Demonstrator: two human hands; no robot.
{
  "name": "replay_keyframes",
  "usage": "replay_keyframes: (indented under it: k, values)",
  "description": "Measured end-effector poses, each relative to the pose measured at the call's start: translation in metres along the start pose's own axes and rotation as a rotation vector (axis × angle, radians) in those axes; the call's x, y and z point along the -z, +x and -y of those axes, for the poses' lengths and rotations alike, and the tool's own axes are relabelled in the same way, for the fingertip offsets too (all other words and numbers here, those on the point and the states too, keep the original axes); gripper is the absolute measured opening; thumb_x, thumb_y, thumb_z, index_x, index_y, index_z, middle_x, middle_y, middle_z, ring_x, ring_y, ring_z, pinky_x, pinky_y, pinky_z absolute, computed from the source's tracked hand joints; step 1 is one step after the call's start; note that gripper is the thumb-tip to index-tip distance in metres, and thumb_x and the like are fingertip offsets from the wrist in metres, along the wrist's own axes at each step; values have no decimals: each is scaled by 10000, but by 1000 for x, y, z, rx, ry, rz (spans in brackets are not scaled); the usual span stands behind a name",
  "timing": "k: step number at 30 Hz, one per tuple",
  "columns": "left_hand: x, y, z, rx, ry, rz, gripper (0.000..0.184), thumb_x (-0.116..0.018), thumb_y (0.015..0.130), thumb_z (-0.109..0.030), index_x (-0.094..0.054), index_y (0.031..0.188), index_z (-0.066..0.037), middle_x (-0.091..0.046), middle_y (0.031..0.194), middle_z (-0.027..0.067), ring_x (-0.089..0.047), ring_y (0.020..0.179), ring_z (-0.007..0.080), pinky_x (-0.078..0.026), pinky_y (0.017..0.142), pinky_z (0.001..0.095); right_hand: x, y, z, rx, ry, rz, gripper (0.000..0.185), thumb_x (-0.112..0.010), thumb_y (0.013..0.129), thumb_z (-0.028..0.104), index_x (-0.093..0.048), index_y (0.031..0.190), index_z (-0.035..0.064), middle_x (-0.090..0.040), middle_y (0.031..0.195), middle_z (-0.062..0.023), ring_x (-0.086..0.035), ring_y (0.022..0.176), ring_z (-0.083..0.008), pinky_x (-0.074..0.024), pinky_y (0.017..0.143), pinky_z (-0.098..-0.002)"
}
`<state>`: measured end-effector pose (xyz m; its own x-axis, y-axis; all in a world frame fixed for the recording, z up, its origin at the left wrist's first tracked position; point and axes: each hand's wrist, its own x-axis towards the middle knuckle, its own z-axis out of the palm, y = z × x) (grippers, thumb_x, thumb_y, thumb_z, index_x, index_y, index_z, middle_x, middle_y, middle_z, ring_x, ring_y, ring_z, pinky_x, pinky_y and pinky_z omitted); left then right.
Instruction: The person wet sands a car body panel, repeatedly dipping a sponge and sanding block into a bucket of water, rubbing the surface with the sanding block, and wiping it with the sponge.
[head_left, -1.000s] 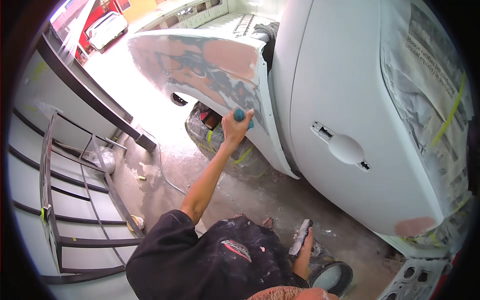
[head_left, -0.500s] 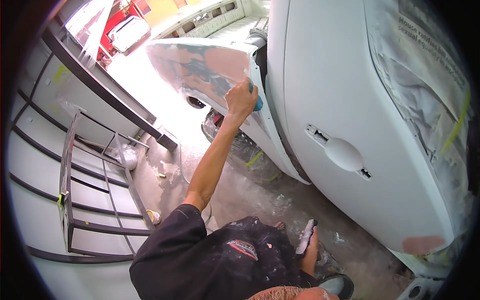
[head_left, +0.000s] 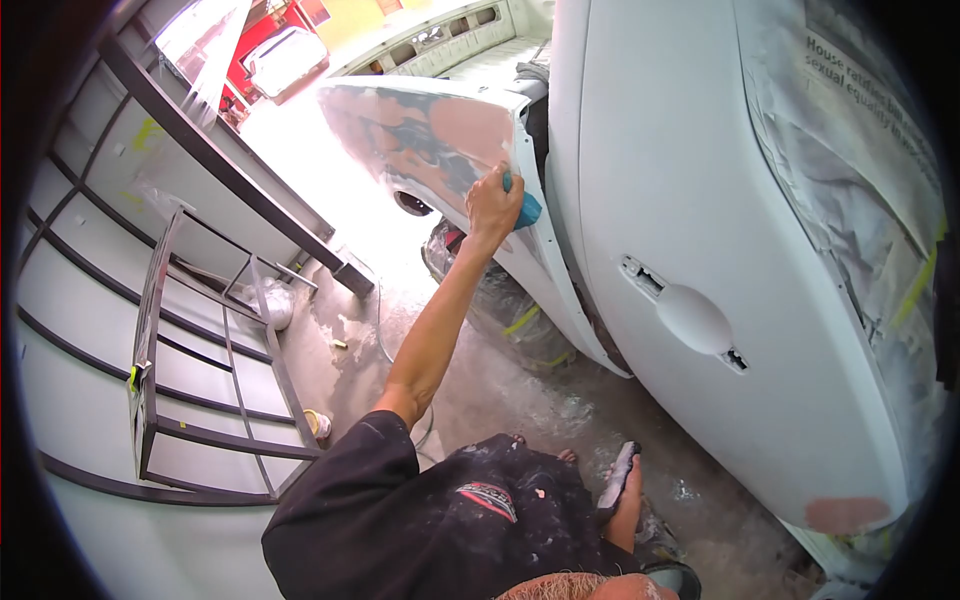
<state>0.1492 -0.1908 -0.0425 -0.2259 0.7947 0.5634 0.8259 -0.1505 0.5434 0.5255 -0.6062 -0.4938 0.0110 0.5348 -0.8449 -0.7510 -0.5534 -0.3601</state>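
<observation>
A teal cloth or pad [head_left: 528,211] is gripped in my left hand [head_left: 493,207], which is stretched out against the patchy fender [head_left: 400,135] near its rear edge. The fender shows pink, grey and white areas. Low on the right, my right hand [head_left: 629,488] is closed around a long, pale-dusted block [head_left: 618,475] with a dark edge, held beside my body. Right of the fender stands a white car door [head_left: 660,200] with a round handle recess and a pink patch at its lower corner.
Plastic and newspaper masking [head_left: 860,130] covers the window area. A metal frame [head_left: 150,370] leans on the left, near a dark post [head_left: 230,170]. A bucket [head_left: 675,578] stands beside me, partly hidden. The wheel [head_left: 515,310] is wrapped in plastic; another car [head_left: 285,62] is outside.
My left hand moved up the fender, then slightly down, and more of the teal item now shows. The view has shifted, moving the frame rightward. My right hand still holds the block.
</observation>
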Motion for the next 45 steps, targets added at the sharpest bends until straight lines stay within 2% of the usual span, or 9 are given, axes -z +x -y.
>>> replay_keyframes:
  k: [6,12,22,31,34,39,41,43,45]
  values:
    - [15,-5,-20,16,-19,67,349,-577,961,-335,-673,1100,-30,-713,880,284,-697,890,481,-520,812,571,3,3,-6,-47,20,-2,621,-539,1002,660,-615,1134,58,-668,778,-143,-658,576,-318,-568,507,-451]
    - [5,-2,-2,-21,15,54,385,-588,990,-382,-645,1129,-27,-711,912,279,-692,892,479,-513,808,560,-8,-3,-7,-28,-8,-40,628,-522,1004,671,-610,1154,67,-669,784,-143,-656,579,-321,-561,508,-456]
    - [10,-11,-4,-49,-156,53,304,-628,964,-325,-573,986,-27,-673,806,246,-678,817,465,-497,733,522,1,29,-13,-80,-28,15,653,-558,964,715,-601,1105,79,-656,781,-135,-651,592,-312,-572,526,-446]
    - [6,-11,16,-33,-294,76,379,-698,951,-409,-617,931,-40,-664,765,196,-691,771,407,-515,737,488,-21,22,-20,-7,7,-20,637,-529,993,685,-591,1163,75,-665,809,-144,-656,607,-327,-572,532,-464]
    - [3,-10,22,-111,-298,25,382,-739,942,-379,-650,928,-8,-625,709,173,-625,646,287,-507,687,428,-29,19,-29,-15,75,-31,591,-523,1002,675,-575,1188,116,-653,802,-147,-644,604,-343,-559,535,-481]
    - [37,19,63,-43,-412,299,434,-756,945,-448,-722,991,-18,-654,717,122,-618,664,204,-512,673,388,-29,11,-62,76,218,-21,644,-539,984,689,-569,1166,72,-655,824,-150,-644,643,-337,-564,574,-460]
    - [59,52,94,46,-475,157,433,-789,931,-423,-718,917,4,-634,720,146,-613,672,200,-510,662,417,-41,-5,-79,189,217,-37,638,-614,957,670,-596,1089,46,-663,817,-134,-663,680,-315,-581,602,-433]
    - [74,96,133,-48,-493,-217,402,-788,952,-406,-724,927,-10,-664,735,102,-586,682,190,-506,669,391,-55,-21,-93,194,269,-51,602,-618,962,649,-607,1065,56,-668,819,-127,-663,683,-303,-577,608,-407]
    - [93,139,153,-26,-730,-418,438,-797,939,-464,-736,1102,-62,-680,974,73,-623,872,160,-529,805,330,-62,-30,-121,161,362,-69,579,-620,964,636,-611,1051,63,-670,819,-123,-663,682,-295,-574,603,-393]
